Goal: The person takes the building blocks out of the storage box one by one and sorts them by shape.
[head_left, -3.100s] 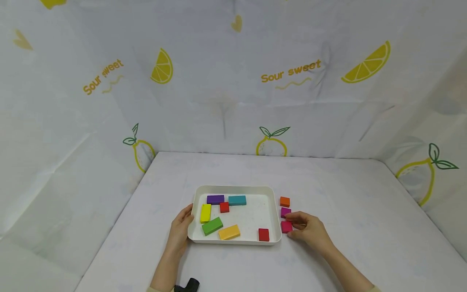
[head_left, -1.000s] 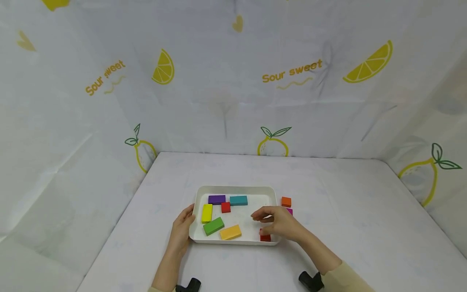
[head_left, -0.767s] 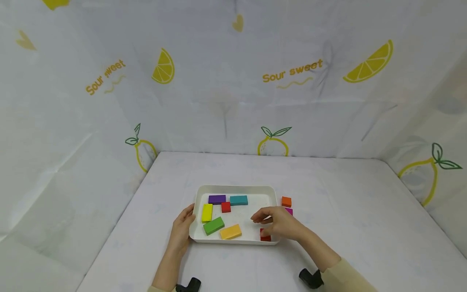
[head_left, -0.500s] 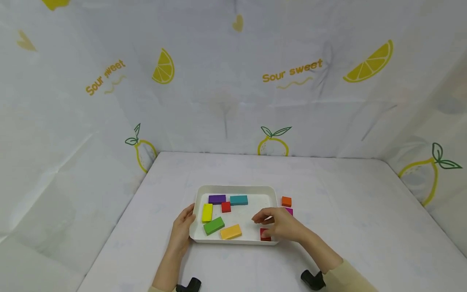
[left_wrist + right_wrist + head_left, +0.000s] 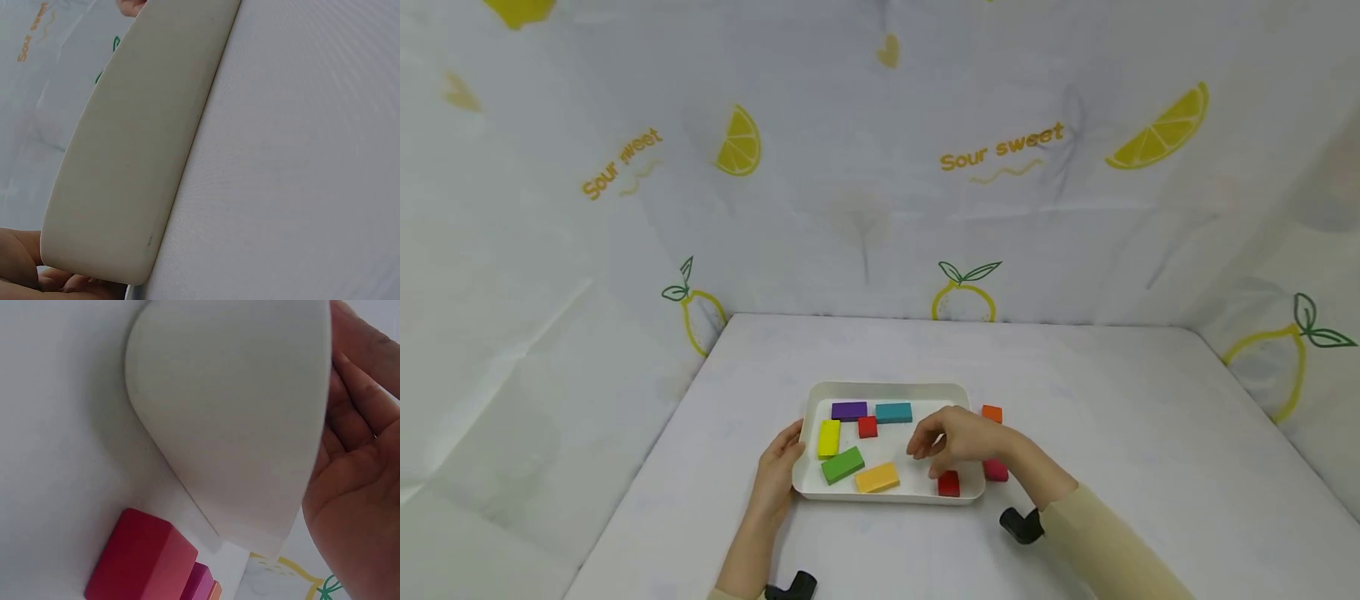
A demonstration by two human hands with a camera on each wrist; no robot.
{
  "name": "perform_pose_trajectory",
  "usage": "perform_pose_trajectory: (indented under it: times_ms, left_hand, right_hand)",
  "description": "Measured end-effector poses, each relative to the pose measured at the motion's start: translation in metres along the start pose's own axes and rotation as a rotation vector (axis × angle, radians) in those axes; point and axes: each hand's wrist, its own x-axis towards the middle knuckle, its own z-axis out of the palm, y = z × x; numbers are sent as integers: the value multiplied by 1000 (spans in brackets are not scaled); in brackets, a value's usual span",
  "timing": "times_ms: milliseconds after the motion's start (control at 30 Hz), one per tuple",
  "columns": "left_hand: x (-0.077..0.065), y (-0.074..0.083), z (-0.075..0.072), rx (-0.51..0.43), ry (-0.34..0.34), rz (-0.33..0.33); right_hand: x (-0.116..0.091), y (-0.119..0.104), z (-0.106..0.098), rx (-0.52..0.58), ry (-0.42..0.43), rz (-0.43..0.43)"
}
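Note:
My left hand point(image 5: 777, 475) holds a shallow white tray point(image 5: 895, 498) by its left side; in the left wrist view its fingers point(image 5: 19, 262) wrap the tray's corner. Above the tray's right half hovers my right hand point(image 5: 958, 437), fingers loosely bent with nothing seen between them. Just below its thumb lies a dark red block point(image 5: 949, 484) in the front right corner. Farther left inside are purple point(image 5: 849, 411), teal point(image 5: 893, 413), yellow point(image 5: 829, 439), green point(image 5: 843, 465) and orange-yellow point(image 5: 877, 477) oblong blocks, plus a small red block point(image 5: 867, 427).
Outside the tray's right wall sit a crimson block point(image 5: 996, 471), a magenta block point(image 5: 197, 581) hidden by my wrist in the head view, and an orange block point(image 5: 992, 413). A lemon-patterned white curtain point(image 5: 850, 167) stands behind the white table point(image 5: 1097, 400).
My right hand has left the crimson block outside the tray and come left over the tray. In the last half second it rose slightly, uncovering more of the dark red block.

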Motion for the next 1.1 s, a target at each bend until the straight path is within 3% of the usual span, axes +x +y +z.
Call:
perform_pose_trajectory:
  times_ms: [167,500,633,767,867,1100]
  left_hand:
    - [-1,-1,1,-7,2,-4]
    - [-2,1,0,4,-10,16]
    - [-2,1,0,8,-11,11]
    - [-4,3,1,16,-12,14]
    - [-3,5,0,13,-4,15]
    - [-2,3,1,5,-9,6]
  right_hand:
    - [7,7,-7,-3,-52,40]
    - [2,7,-4,-31,7,48]
    - [-11,4,4,-25,87,-3]
    - [-30,6,17,-9,247,-72]
    - [-39,6,25,-53,343,-75]
    - [-44,8,33,-153,365,-14]
